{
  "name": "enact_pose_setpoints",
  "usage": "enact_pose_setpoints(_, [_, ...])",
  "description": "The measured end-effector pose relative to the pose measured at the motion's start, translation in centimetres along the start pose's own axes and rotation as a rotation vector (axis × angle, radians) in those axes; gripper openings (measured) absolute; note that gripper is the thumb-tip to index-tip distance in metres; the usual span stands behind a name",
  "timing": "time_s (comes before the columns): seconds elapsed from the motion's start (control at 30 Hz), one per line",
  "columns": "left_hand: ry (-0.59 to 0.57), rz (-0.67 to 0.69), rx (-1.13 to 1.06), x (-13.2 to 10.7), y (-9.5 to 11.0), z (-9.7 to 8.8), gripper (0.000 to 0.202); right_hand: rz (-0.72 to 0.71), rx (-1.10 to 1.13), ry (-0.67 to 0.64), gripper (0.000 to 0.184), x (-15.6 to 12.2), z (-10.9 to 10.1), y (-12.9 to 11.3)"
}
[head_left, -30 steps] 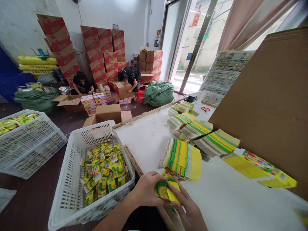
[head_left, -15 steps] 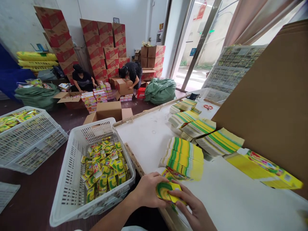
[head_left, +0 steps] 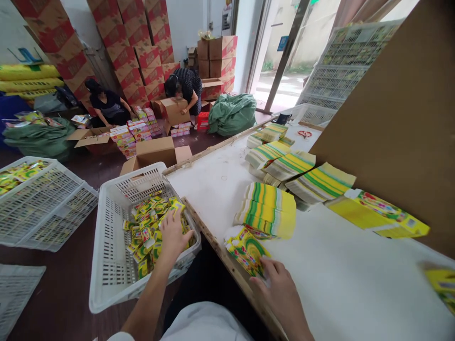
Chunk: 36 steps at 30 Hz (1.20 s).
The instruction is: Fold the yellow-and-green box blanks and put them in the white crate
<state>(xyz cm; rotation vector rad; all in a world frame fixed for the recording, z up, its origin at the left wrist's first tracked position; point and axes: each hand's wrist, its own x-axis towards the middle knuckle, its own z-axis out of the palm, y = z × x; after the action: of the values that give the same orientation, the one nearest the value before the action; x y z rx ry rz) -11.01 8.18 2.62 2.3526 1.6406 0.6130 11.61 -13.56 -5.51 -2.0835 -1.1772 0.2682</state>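
My left hand (head_left: 174, 234) is over the white plastic basket (head_left: 95, 265), its thumb and fingers apart. At its fingertips is a small yellow-and-green carton (head_left: 177, 205), on top of a heap of similar small cartons (head_left: 145, 237). On the white table's near edge, my right hand (head_left: 280, 289) pinches the near end of a printed yellow carton (head_left: 254, 251) between thumb and fingers. That carton lies among a few others like it. Just beyond stands a tight stack of flat yellow-and-green cartons (head_left: 266, 210).
More flat carton stacks (head_left: 291, 166) run along the table (head_left: 209, 189), with red-handled scissors (head_left: 304, 134) behind. A large cardboard sheet (head_left: 384, 132) leans at the right. Filled crates (head_left: 46, 203) stand at left. Two people (head_left: 106, 106) work among boxes on the floor.
My left hand has moved left from the table to above the basket, and the carton both hands held is no longer between them. My right hand has shifted to the cartons at the table edge.
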Motion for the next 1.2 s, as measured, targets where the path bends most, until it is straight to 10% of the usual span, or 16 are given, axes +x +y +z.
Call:
enact_pose_setpoints(0.33, [-0.651,0.553,-0.128,-4.4,7.5,5.9,0.066,-0.071,-0.109,-0.005,0.038,-1.0,0.2,-1.9])
enact_pose_setpoints(1.2, [-0.497,0.634,-0.269,-4.4,5.9,8.0,0.062,0.190,-0.121,0.003,0.021,0.2,-0.1,-4.5])
